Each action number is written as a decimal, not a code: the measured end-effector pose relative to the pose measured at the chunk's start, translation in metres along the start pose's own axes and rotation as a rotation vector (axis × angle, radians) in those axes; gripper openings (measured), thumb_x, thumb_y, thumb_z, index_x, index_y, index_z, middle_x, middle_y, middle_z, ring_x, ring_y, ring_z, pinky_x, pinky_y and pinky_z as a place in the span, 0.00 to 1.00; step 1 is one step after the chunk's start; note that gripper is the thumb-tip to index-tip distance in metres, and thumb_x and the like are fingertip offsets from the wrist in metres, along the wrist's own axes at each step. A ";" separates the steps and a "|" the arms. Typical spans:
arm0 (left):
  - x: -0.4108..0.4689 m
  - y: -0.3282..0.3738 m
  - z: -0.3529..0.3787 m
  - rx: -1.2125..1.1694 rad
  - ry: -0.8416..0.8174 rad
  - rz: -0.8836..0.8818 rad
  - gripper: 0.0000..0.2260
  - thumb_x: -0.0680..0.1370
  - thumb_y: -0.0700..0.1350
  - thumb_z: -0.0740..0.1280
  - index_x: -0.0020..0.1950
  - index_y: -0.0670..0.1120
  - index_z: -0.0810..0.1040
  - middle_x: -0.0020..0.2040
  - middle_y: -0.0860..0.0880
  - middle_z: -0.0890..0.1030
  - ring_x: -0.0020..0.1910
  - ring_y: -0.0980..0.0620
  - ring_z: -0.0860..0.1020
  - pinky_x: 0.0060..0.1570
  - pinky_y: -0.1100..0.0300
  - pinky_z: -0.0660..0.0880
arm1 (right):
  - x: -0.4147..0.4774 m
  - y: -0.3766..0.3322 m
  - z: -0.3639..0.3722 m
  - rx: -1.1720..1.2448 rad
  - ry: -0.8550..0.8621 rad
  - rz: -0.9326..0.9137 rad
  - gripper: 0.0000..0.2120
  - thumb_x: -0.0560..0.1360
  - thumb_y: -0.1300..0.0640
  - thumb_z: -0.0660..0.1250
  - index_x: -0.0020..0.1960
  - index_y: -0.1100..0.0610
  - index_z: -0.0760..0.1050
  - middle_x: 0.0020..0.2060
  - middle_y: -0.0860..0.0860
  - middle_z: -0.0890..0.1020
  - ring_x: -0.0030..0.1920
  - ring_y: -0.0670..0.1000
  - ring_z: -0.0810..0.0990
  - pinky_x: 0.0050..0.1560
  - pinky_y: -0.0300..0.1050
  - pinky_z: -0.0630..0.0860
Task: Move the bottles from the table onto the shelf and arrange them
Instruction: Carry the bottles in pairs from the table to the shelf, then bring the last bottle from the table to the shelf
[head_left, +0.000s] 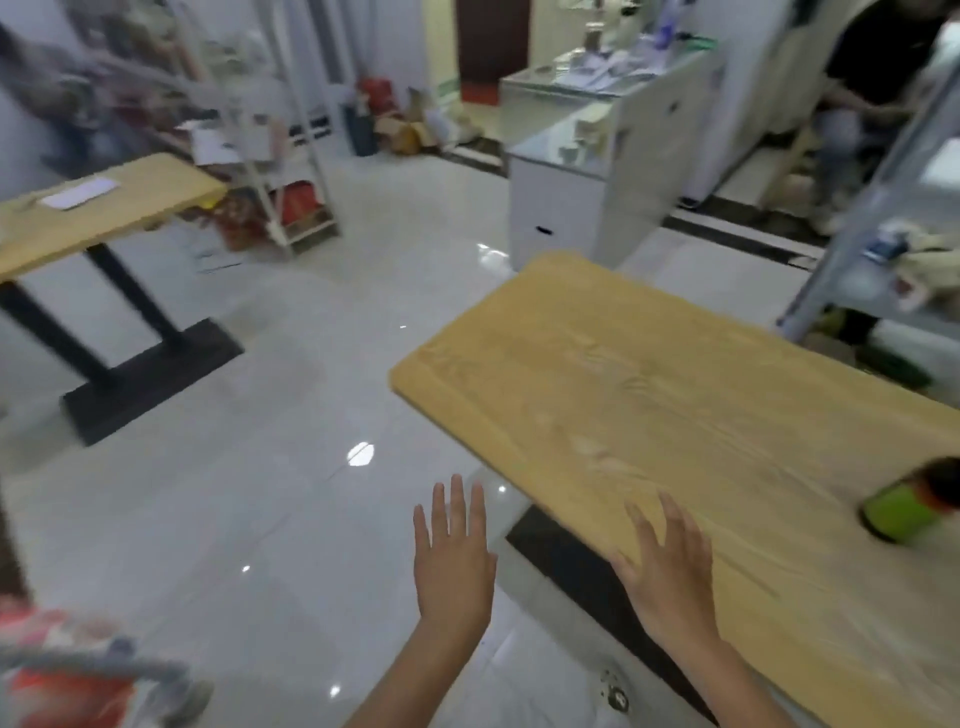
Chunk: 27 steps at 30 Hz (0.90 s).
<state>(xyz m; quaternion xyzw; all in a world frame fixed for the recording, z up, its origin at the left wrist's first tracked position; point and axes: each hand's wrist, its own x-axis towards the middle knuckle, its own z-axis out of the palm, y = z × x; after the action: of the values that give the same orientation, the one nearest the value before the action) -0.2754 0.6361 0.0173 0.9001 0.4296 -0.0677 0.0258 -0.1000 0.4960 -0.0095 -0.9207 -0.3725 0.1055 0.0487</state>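
A wooden table runs from the centre to the lower right. On its right end stands a bottle with a green label and dark top, blurred and partly cut by the frame edge. My left hand hovers over the floor just left of the table's near corner, fingers straight and spread, holding nothing. My right hand is above the table's near edge, fingers also spread and empty. A grey metal shelf stands at the right behind the table, with items on it.
A second wooden table on a black base stands at the left. A white rack with red items is behind it. White cabinets stand at the back. A person is at the top right. Glossy tiled floor lies between.
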 end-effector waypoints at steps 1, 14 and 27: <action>0.012 0.025 -0.002 -0.022 -0.011 0.039 0.33 0.83 0.54 0.51 0.75 0.48 0.30 0.77 0.45 0.34 0.74 0.43 0.33 0.69 0.46 0.31 | 0.003 0.022 -0.002 0.019 -0.002 0.055 0.28 0.78 0.38 0.53 0.75 0.46 0.54 0.76 0.53 0.49 0.75 0.57 0.49 0.74 0.55 0.47; 0.110 0.296 -0.002 -0.061 -0.114 0.542 0.38 0.80 0.53 0.60 0.77 0.48 0.35 0.78 0.46 0.39 0.77 0.43 0.38 0.73 0.45 0.40 | 0.043 0.280 -0.033 0.575 0.298 0.821 0.39 0.70 0.52 0.74 0.73 0.59 0.58 0.72 0.58 0.60 0.71 0.60 0.58 0.68 0.58 0.63; 0.149 0.482 -0.028 -0.739 -0.463 0.764 0.32 0.71 0.46 0.75 0.72 0.46 0.65 0.69 0.46 0.72 0.67 0.46 0.70 0.63 0.53 0.68 | 0.102 0.350 -0.030 0.997 0.394 0.588 0.27 0.67 0.61 0.76 0.63 0.52 0.70 0.56 0.48 0.77 0.53 0.50 0.76 0.49 0.43 0.70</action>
<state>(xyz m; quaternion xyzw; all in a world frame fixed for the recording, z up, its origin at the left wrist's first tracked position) 0.1943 0.4505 0.0179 0.8844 0.0527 -0.0941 0.4541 0.2145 0.3158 -0.0553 -0.8535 0.0074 0.1038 0.5106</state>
